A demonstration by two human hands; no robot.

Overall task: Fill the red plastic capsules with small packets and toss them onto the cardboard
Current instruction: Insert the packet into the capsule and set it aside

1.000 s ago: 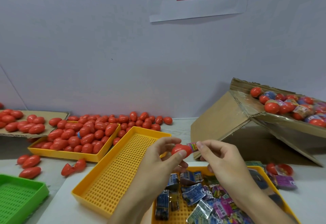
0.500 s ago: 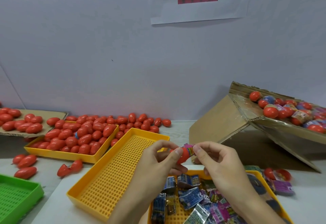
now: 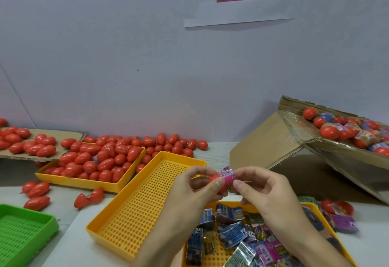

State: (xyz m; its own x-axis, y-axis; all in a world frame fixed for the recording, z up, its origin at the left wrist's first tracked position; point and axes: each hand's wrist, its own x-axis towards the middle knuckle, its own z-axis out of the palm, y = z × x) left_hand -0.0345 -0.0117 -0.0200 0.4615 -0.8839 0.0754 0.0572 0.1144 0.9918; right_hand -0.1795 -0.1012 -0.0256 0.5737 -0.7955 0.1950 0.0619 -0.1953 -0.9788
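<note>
My left hand (image 3: 195, 189) grips a red capsule (image 3: 217, 183) between thumb and fingers, above the trays. A pink packet (image 3: 227, 175) sticks out of the capsule's open end, and my right hand (image 3: 259, 186) pinches that packet with its fingertips. Below my hands, a yellow tray (image 3: 309, 205) holds several small packets (image 3: 231, 231). Tilted cardboard (image 3: 294, 125) at the right carries several filled red capsules (image 3: 329, 132).
An empty perforated yellow tray (image 3: 139, 199) lies in the middle. Another yellow tray (image 3: 84, 182) at the left is heaped with red capsules (image 3: 101, 159), and more lie loose by the wall and on flat cardboard (image 3: 69, 134). A green tray (image 3: 23, 233) sits at bottom left.
The pink packet now shows more clearly at the capsule's mouth, and both hands have shifted slightly right and turned the capsule. The camera has dipped a little.
</note>
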